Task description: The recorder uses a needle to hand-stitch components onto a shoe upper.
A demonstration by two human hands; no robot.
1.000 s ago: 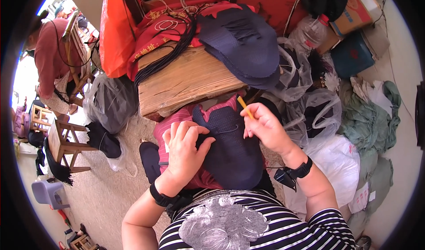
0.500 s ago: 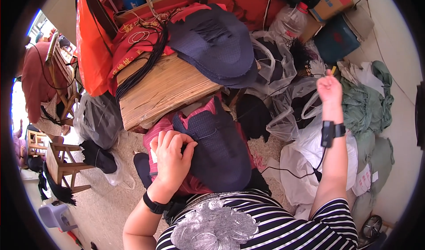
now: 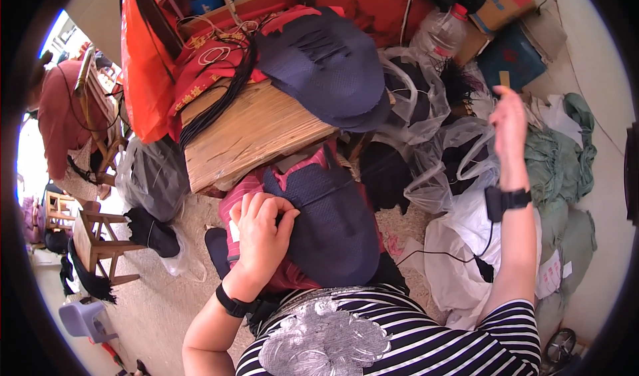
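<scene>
A dark navy fabric piece [image 3: 336, 233] lies across my lap on a red cloth [image 3: 234, 206]. My left hand [image 3: 263, 233] presses down on its left edge, fingers curled. My right hand [image 3: 509, 126] is raised far out to the right, above clear plastic bags [image 3: 426, 109] of dark material. It pinches a small tan stick [image 3: 504, 78] at its fingertips. Both wrists wear black bands, and a black cable runs from the right one. A stack of similar navy fabric pieces [image 3: 326, 63] rests on a wooden board [image 3: 246, 136] in front of me.
A bundle of black cords [image 3: 216, 106] and an orange bag [image 3: 143, 76] lie on the board's left. Green cloths [image 3: 562, 156] and a white bag [image 3: 459, 263] sit to my right. A wooden stool [image 3: 93, 243] and a person in red [image 3: 56, 116] are at the left.
My right hand left the navy fabric on my lap and swung up and out to the right with the stick. My left hand stayed pressed on the fabric.
</scene>
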